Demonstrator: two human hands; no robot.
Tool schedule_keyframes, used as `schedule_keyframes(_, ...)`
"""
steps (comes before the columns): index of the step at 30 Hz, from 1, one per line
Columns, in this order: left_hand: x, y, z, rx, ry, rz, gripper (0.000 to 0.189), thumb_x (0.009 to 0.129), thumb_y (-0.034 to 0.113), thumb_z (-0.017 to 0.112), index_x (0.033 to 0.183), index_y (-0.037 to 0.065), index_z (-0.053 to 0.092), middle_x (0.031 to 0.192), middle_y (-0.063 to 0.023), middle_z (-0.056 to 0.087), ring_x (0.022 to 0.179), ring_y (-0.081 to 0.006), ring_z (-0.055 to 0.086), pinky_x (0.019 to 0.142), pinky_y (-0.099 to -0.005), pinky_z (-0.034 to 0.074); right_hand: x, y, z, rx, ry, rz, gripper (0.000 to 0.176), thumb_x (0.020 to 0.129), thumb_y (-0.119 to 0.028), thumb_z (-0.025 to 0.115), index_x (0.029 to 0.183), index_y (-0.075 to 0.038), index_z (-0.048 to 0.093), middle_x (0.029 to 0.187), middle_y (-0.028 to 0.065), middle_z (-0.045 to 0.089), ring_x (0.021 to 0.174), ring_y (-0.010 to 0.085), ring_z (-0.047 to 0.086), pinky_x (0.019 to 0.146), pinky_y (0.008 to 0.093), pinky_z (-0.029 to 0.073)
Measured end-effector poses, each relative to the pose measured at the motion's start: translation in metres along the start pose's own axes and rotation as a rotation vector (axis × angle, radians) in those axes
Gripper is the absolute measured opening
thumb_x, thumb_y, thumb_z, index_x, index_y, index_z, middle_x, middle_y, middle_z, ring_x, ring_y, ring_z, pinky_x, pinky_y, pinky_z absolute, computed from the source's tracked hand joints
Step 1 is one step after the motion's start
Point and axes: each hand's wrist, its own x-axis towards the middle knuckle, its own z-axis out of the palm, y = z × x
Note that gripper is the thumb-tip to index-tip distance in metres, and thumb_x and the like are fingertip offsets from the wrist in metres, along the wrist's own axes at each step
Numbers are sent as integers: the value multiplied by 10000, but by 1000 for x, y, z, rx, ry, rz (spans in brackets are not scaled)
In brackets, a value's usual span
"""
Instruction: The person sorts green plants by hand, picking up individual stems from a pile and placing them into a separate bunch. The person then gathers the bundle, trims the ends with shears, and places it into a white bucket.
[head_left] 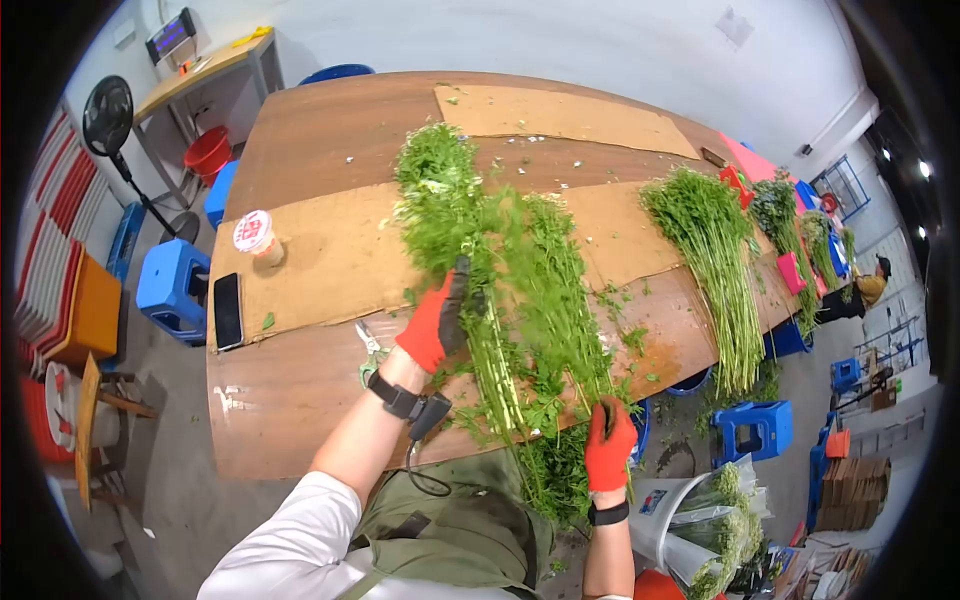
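My left hand (438,318), in a red and black work glove, is closed around the stems of a leafy bunch of small white flowers (435,215) on the table. My right hand (610,445), gloved the same way, is closed at the table's near edge on the lower end of a green stem. Its leafy upper part, blurred, runs up across a second pile of green stems (550,270). Scissors with green handles (369,345) lie left of my left hand. Loose greenery (555,470) hangs below the table edge, between my apron and right hand.
Cardboard sheets (335,270) cover parts of the brown table (290,420). On the left are a lidded cup (258,238) and a phone (228,311). Another long-stemmed bunch (710,280) lies right. Wrapped flowers (715,530) and a blue stool (752,430) stand below. A person (865,290) is far right.
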Motion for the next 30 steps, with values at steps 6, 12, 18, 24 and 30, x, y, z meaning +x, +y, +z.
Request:
schedule_keyframes(6,-21,135,20,-135,77,-46,384,888,93,514,1271,87,546,1162,-95,637,1039,-267,606,872,-370,481,-13,-3,2,335,-397,355,290,908,-97,577,1188,-30,538,947,126,632,803,257,611,682,349,472)
schedule_keyframes(12,-37,135,40,832,-1,337,535,756,-54,461,1266,79,557,1197,-154,611,1124,-343,557,973,-427,414,60,-71,35,840,-427,326,531,949,-230,535,1404,-9,372,1324,137,478,1109,191,498,921,325,414)
schedule_keyframes(18,-40,132,35,514,207,294,250,893,165,560,1096,28,612,1037,-96,644,830,-243,616,767,-407,485,55,-88,60,13,-323,-159,336,904,-234,601,1155,-13,570,818,216,628,727,371,620,617,426,485)
schedule_keyframes(24,-13,108,5,-716,599,-198,258,949,243,552,1061,34,653,737,14,569,642,-94,542,582,-246,461,-41,6,7,-258,-400,-155,155,844,-177,648,892,-45,583,634,176,571,599,379,572,528,461,431)
schedule_keyframes(30,-18,72,-28,124,330,177,300,975,195,503,1190,6,594,1094,-68,639,931,-153,609,826,-252,492,-127,81,-54,-552,-608,-74,269,831,-302,663,961,-76,597,759,152,617,684,354,604,588,445,487)
